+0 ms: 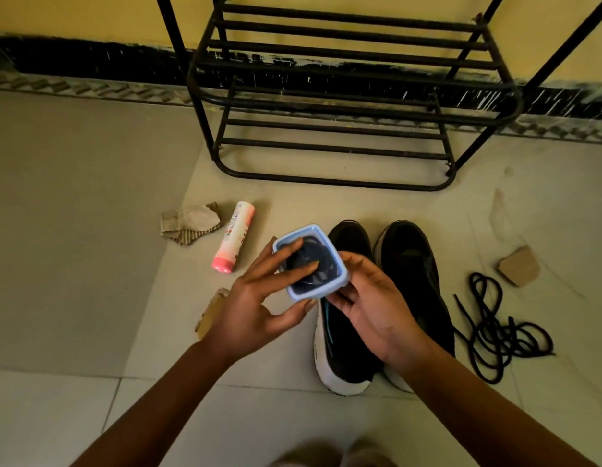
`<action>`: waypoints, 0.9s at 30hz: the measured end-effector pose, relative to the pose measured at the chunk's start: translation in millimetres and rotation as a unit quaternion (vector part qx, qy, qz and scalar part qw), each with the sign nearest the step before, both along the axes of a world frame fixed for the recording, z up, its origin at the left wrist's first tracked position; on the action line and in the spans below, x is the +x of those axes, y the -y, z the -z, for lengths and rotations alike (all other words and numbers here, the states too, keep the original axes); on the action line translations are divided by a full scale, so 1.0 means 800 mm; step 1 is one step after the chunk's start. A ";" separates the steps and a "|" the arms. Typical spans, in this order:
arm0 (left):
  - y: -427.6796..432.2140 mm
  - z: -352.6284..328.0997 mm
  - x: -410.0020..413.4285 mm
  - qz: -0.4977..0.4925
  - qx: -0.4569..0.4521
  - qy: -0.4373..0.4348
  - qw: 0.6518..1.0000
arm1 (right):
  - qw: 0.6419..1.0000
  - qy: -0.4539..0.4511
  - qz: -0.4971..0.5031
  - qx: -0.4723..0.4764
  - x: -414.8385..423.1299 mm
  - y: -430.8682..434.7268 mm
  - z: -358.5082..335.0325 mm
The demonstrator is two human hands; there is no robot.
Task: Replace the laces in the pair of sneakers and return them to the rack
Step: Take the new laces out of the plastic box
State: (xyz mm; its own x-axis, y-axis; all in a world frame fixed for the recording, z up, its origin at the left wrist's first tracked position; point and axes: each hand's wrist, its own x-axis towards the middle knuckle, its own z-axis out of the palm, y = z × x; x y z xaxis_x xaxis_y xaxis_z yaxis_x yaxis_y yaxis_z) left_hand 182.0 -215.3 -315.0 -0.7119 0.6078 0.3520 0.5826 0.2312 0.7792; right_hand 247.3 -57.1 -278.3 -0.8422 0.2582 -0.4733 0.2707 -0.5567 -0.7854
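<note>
Two black sneakers with white soles stand side by side on the floor, the left one (343, 352) and the right one (414, 264), both without laces. A small clear box with a light-blue rim (330, 288) is held above the left sneaker; dark coiled laces show inside it. My right hand (373, 308) grips the box from below and the right. My left hand (259, 298) has its fingers over the box's top and its thumb at the near corner. A loose heap of black laces (498, 332) lies on the floor to the right of the sneakers.
A black metal shoe rack (343, 96) stands against the wall beyond the sneakers, its shelves bare. A pink spray can (234, 237) lies left of the shoes. Cardboard scraps lie at the left (188, 224), under my left hand (212, 311) and at the right (518, 266).
</note>
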 end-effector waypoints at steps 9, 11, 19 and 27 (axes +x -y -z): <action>0.022 -0.029 0.016 -0.072 -0.113 -0.134 0.982 | 0.964 0.071 -0.050 -0.249 -0.003 0.034 0.002; 0.024 -0.031 0.027 -0.104 -0.106 -0.135 0.980 | 0.966 0.068 -0.039 -0.247 -0.002 0.046 0.007; 0.029 -0.013 0.046 -0.146 -0.120 -0.157 0.969 | 0.974 0.050 -0.011 -0.219 0.005 0.059 0.016; 0.025 -0.008 0.043 -0.159 -0.109 -0.267 0.944 | 0.974 0.050 -0.010 -0.219 0.009 0.067 0.019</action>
State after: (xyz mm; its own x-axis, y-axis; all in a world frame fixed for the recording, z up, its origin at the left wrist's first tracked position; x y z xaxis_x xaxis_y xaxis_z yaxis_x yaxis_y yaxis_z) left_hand 216.5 -235.4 -308.7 -0.6275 0.4927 0.6029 0.7526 0.5823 0.3074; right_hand 254.6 -110.6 -293.3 -0.7895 -0.0019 -0.6137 0.3468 -0.8264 -0.4435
